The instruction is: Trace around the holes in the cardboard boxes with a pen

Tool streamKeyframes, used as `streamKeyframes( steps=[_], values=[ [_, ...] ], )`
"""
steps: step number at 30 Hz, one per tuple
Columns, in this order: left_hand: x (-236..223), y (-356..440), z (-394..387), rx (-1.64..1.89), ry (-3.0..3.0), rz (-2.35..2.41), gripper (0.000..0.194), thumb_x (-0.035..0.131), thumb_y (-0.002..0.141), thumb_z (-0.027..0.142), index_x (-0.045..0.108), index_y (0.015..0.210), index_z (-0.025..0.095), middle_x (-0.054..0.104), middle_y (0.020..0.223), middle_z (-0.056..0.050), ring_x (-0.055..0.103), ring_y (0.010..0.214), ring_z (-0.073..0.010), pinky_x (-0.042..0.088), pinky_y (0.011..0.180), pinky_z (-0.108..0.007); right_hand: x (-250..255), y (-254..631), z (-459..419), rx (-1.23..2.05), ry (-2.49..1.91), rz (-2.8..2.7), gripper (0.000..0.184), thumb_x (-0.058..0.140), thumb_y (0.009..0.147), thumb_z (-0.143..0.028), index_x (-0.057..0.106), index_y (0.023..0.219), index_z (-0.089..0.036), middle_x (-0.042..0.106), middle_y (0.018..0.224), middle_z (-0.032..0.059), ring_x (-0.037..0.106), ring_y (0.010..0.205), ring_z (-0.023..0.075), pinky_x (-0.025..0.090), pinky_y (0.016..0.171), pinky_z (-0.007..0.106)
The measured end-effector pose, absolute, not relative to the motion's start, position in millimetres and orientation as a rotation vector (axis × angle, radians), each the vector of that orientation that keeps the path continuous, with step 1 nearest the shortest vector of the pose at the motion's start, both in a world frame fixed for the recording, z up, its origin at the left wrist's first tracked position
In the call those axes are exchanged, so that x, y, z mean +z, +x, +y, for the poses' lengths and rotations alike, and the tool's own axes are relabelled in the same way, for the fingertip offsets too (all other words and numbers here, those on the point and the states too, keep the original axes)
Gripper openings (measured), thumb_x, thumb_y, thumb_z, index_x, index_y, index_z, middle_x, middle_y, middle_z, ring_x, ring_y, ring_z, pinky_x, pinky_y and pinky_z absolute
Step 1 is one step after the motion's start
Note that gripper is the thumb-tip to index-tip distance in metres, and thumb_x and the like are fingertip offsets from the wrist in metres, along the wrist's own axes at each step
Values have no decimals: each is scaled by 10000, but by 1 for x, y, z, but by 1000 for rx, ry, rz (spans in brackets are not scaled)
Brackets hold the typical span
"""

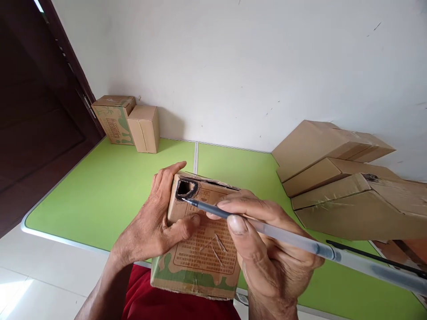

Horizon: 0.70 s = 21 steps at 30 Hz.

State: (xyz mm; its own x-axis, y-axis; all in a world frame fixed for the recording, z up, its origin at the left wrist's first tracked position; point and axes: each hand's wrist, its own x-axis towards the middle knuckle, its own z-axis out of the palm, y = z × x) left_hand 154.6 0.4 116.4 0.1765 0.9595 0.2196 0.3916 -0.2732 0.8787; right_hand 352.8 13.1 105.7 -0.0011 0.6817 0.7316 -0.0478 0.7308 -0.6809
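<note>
My left hand (155,222) grips the left side of a small cardboard box (200,249) with green print and a printed label, thumb pressed on its top face. The box rests at the near edge of the green table (110,195). A black-scribbled patch (186,188) marks the box's far left corner. My right hand (267,249) pinches a translucent pen (300,242) with a black clip, and its tip touches the box just below the black patch.
Two small cardboard boxes (128,124) stand at the table's far left against the white wall. Several flat cardboard boxes (340,186) are piled at the right. A dark brown door (36,124) is on the left. A red garment (153,302) shows below the box.
</note>
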Motion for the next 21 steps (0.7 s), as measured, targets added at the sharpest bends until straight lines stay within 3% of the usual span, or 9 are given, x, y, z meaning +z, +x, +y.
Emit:
streamKeyframes(
  steps=[6,15,21],
  values=[
    [116,159,-1,1068,1784,1285,811,754,996,430,370,1690,259,484,1684,-163,429,1603,-406,450,1318,-603,108,354,13,603,-556,-1479,354,751,938,-62,871,1190,-280,862,982,18,816,873,261,647,767,443],
    [115,161,-4,1062,1851,1287,740,681,1054,479,358,1680,253,457,1690,-181,424,1579,-425,408,1305,-648,114,355,15,571,-565,-1565,377,746,895,-24,848,1149,-282,865,971,-6,798,844,222,645,761,409],
    [115,162,-6,1061,1869,1300,720,687,1060,453,343,1673,297,489,1639,-166,474,1532,-424,442,1264,-666,120,355,15,549,-570,-1565,282,710,917,-80,837,1054,-291,833,860,-1,753,724,221,610,665,415]
  ],
)
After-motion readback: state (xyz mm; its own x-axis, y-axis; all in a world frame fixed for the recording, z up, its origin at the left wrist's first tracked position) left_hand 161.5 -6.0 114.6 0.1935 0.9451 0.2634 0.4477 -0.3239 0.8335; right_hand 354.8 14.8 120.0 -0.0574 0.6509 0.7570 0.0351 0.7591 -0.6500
